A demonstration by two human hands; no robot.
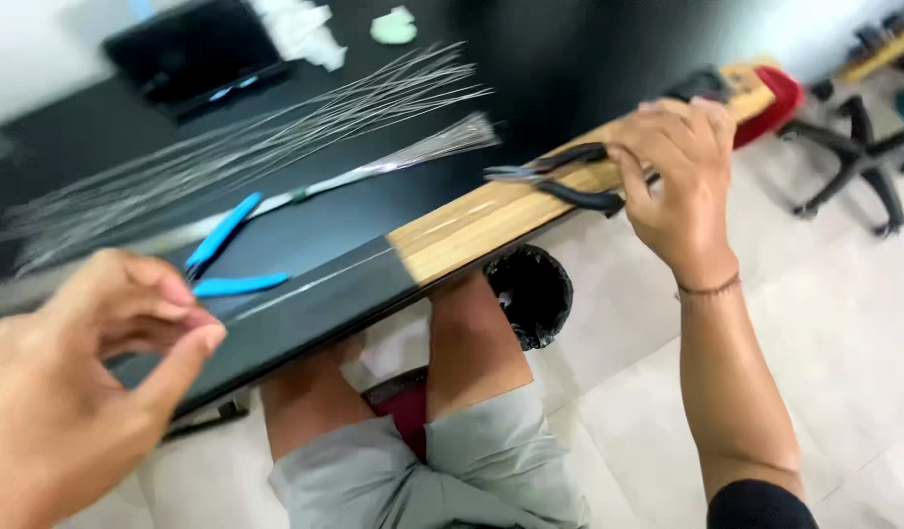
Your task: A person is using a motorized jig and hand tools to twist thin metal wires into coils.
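right hand (pixel 679 167) clamped on black pliers (pixel 560 176) at the table (pixel 305 235) edge, left hand (pixel 75 392) pinched together, holding nothing visible.

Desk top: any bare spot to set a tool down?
Bare: dark desk between the blue-handled cutters and the wooden edge strip. Crowded: wire bundle upper left; right hand on black pliers.

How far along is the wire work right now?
Done: thin wires lie fanned on the black table, beside one bundled bunch. In hand: the right hand grips black-handled pliers; the left hand pinches something too thin to make out. Left: the fanned wires remain loose; blue-handled cutters lie unused.
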